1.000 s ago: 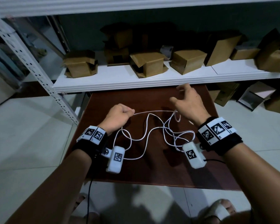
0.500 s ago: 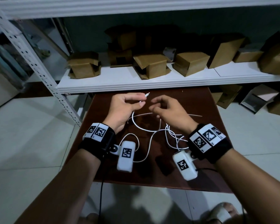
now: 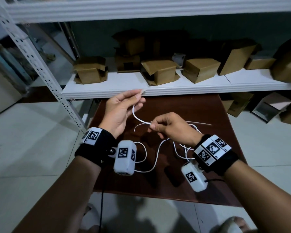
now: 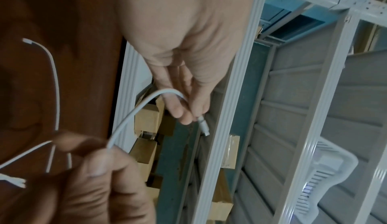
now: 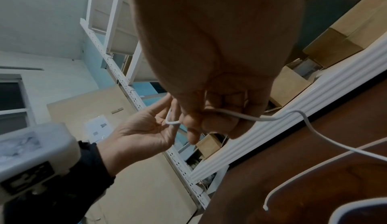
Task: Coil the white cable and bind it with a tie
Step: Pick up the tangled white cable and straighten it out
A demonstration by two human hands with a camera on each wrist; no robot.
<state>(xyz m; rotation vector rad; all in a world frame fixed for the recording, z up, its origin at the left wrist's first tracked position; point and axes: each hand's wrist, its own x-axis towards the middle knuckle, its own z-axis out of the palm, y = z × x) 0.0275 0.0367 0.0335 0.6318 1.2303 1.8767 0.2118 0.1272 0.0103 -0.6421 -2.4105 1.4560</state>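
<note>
The white cable (image 3: 136, 115) has one plug end pinched between the thumb and fingers of my left hand (image 3: 139, 96), raised near the shelf edge. My right hand (image 3: 152, 126) pinches the same cable a short length further along, lower and to the right. The remaining cable lies in loose loops (image 3: 155, 155) on the brown table (image 3: 208, 165), its other end (image 3: 135, 131) free. A thin pale tie (image 3: 200, 123) lies on the table beyond my right hand. In the left wrist view the plug (image 4: 202, 124) sticks out past my fingertips (image 4: 184, 118). In the right wrist view the cable (image 5: 261, 119) leaves my right fist.
A white metal shelf (image 3: 191, 89) with several cardboard boxes (image 3: 160, 71) runs right behind the table. Its perforated upright (image 3: 45, 71) stands at the left. More boxes (image 3: 272, 108) sit on the tiled floor at the right.
My left hand has lifted the plug end up toward the shelf edge. My right hand has taken hold of the cable and drawn away to the right and down, stretching a short length between both hands.
</note>
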